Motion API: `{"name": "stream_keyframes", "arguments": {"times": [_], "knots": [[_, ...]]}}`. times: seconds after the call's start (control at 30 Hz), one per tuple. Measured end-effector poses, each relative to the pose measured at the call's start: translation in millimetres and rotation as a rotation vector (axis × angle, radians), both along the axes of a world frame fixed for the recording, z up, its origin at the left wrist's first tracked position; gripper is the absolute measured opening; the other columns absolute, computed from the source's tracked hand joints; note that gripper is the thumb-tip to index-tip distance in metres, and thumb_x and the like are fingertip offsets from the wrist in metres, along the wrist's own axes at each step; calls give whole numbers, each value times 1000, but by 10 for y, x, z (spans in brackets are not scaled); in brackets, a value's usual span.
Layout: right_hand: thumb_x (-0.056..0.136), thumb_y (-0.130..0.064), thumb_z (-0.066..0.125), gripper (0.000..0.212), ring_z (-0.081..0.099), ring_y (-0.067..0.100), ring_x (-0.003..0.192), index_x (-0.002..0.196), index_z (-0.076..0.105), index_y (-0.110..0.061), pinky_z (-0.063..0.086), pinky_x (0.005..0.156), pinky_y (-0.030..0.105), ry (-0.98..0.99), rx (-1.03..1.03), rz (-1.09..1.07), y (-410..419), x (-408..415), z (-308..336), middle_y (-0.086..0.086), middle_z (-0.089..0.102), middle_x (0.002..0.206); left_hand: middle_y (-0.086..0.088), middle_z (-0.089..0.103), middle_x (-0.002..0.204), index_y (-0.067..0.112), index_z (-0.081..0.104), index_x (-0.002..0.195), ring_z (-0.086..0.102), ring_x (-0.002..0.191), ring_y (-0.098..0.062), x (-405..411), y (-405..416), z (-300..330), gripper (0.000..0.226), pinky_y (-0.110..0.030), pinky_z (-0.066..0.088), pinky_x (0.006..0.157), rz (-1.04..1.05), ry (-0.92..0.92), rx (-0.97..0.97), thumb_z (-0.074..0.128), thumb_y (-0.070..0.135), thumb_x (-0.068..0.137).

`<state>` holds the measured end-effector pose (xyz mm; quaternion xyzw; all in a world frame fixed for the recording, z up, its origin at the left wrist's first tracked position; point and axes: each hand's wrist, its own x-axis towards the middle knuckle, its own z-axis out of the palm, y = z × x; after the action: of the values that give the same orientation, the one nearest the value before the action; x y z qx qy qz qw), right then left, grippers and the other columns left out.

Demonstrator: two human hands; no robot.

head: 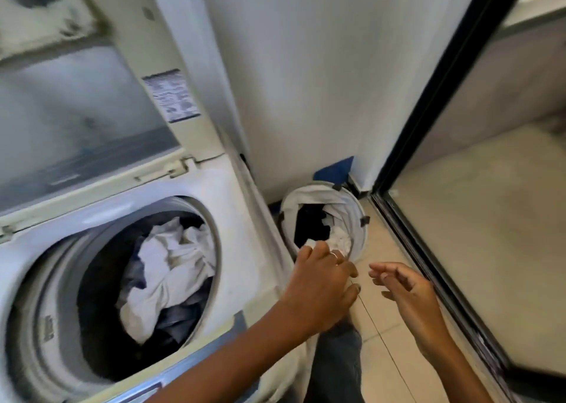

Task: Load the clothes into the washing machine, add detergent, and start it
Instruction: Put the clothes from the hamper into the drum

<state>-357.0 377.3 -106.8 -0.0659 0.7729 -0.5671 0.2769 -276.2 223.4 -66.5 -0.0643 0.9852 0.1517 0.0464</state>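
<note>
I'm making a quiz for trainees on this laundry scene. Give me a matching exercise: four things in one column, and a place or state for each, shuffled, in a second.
Things:
1. washer lid
2. white garment
3. laundry basket
4. right hand

Places or states:
A. on the floor beside the washer
B. raised open
C. fingers loose, holding nothing
D. lying in the drum

Pairs: 1-B, 2-D, 3-A, 4-C

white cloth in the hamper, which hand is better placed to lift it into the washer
Left. The left hand already reaches the white cloth at the hamper rim, beside the washer drum. The right hand hovers open, farther away.
</note>
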Motion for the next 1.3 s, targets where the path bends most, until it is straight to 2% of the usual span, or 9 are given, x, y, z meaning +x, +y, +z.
{"name": "stream_keyframes", "arguments": {"times": [0.13,0.3,0.47,0.53,0.77,0.97,1.07,1.2,1.3], "knots": [[92,-2,52,21,66,19,86,92,69,-14,51,71,26,-135,27,-65,201,-232,-398,5,71,91,3,67,101,26,67,104,54,98,-18,-452,381,-249,47,-36,42,84,30,-105,146,26,44,89],[92,-3,50,22,65,20,86,93,67,-17,48,66,19,-276,144,-49,235,-700,-1068,5,70,91,-5,70,100,17,69,95,63,94,-23,-1136,630,-1579,22,-38,51,88,619,-382,890,48,23,93],[91,-14,55,13,63,24,94,97,66,-17,50,75,29,-359,340,125,78,-1295,-2001,4,67,98,-11,64,118,3,63,116,61,100,-27,-1571,479,-2883,30,-19,53,79,977,-562,976,44,15,97],[91,-16,55,18,62,23,96,105,65,-11,48,80,32,-354,407,224,-53,-1548,-2413,5,65,103,-18,60,126,-3,57,123,59,111,-32,-1749,363,-3273,33,-27,52,86,1025,-584,978,43,11,97],[81,-11,64,42,51,37,116,122,56,-8,42,97,42,-78,534,719,-1010,-2189,-4058,20,53,127,-20,56,127,-2,57,119,53,118,-30,-2200,-173,-4230,32,-20,38,90,1259,-348,875,44,0,90],[60,-59,78,123,-4,39,144,149,-4,-35,12,108,68,6,868,1206,-1663,-2206,-5244,4,-10,159,-14,55,131,10,56,125,54,118,-32,-2106,-549,-4797,32,-31,44,91,1673,-297,1034,43,7,95],[55,-71,72,125,-19,40,142,146,-9,-43,6,102,75,-18,1008,1211,-1608,-2093,-5658,0,-29,155,-12,59,109,12,61,87,57,101,-30,-1995,-569,-4948,17,-33,42,84,1807,-276,1170,46,11,96],[52,-74,66,113,26,43,138,146,30,-24,27,109,58,-107,896,1023,-1358,-2064,-5892,20,24,153,-4,52,91,15,61,93,49,93,-23,-1922,-510,-5023,17,-34,43,85,1811,-329,1274,45,13,97],[48,-56,58,92,53,39,115,124,55,-5,44,92,43,-124,773,846,-1298,-2172,-5484,22,58,125,-4,54,89,15,60,89,49,98,-23,-1923,-506,-4974,18,-33,41,87,1842,-322,1369,45,19,99]]}}
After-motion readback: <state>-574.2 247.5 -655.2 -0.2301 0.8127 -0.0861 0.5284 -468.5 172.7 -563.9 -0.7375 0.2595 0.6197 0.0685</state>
